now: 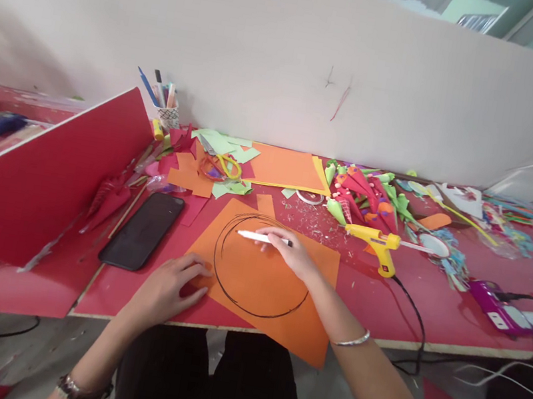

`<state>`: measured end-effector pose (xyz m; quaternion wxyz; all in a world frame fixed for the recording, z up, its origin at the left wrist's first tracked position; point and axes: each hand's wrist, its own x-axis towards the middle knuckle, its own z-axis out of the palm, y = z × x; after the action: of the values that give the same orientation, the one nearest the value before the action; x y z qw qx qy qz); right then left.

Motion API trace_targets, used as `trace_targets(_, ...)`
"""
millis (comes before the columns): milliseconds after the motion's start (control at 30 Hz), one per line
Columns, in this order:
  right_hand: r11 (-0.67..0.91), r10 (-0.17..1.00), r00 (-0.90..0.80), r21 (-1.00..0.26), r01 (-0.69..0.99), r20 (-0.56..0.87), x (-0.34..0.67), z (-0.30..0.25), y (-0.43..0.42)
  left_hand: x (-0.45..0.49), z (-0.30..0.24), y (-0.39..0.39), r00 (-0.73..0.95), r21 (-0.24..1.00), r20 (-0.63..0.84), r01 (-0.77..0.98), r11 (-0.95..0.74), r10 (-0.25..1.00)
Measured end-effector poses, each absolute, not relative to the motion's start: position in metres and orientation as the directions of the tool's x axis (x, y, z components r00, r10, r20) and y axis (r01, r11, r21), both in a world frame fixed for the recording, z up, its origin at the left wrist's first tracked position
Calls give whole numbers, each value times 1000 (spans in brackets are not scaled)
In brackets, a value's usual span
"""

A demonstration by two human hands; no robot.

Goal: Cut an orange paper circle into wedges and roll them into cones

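Observation:
An orange paper sheet point(272, 288) lies on the red table point(431, 306) in front of me, with a black circle point(231, 292) drawn on it. My right hand point(291, 252) is closed around a white marker point(258, 236), whose tip rests near the circle's top left. My left hand point(169, 288) lies flat with fingers spread on the table, its fingertips pressing the sheet's left corner.
A black phone point(143, 229) lies left of the sheet, beside a leaning red board point(36, 183). A yellow glue gun point(378, 243) with its cable, paper cones point(362, 198), scissors point(221, 167), orange sheets point(286, 167), a pen cup point(168, 115) and a purple device point(492, 306) crowd the back and right.

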<state>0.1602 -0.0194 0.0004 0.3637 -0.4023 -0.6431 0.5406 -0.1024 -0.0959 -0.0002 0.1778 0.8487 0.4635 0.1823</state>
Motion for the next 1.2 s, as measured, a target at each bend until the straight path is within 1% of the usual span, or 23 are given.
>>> trace_targets(67, 96, 949, -313, -978, 186, 34, 154, -2, -20, -103, -2, -96, 498, 472, 148, 723, -503, 854)
trace_targets(100, 106, 956, -292, -966, 234, 34, 151, -2, -21, -103, -2, -96, 498, 471, 149, 724, -504, 854)
trace_targets(167, 150, 952, -304, -936, 317, 49, 147, 0, -22, -103, -3, -96, 498, 470, 154, 723, -507, 853)
trace_targets(233, 203, 932, -356, -913, 355, 68, 145, 3, -24, -103, -3, -96, 497, 472, 158, 721, -508, 853)
trace_targets(400, 275, 855, -513, -901, 334, 71, 147, 11, -27, -103, -3, -96, 495, 471, 165, 720, -509, 853)
trace_targets(533, 230, 792, -610, -918, 321, -15, 154, 12, -25, -104, -5, -95, 496, 467, 177, 718, -516, 850)
trace_targets(600, 181, 768, -639, -947, 265, -32, 158, 11, -24, -104, -5, -95, 498, 468, 183, 714, -521, 847)
trace_targets(667, 134, 787, -617, -974, 182, -7, 159, 9, -23, -104, -5, -95, 499, 470, 189, 710, -524, 846)
trace_targets(733, 118, 836, -548, -985, 129, 28, 158, 7, -22, -104, -5, -96, 500, 472, 184, 710, -523, 846)
trace_targets(800, 125, 879, -474, -983, 134, 47, 154, 5, -22, -104, -5, -97, 498, 472, 176, 715, -517, 849)
trace_targets(900, 147, 909, -415, -965, 219, 44, 148, 4, -23, -104, -5, -96, 493, 473, 174, 717, -512, 852)
trace_targets(1000, 144, 901, -433, -951, 273, 12, 144, 4, -23, -104, -5, -95, 494, 479, 182, 710, -516, 850)
trace_targets(1200, 97, 820, -569, -965, 244, -61, 151, 7, -24, -103, -4, -96, 489, 486, 185, 708, -512, 852)
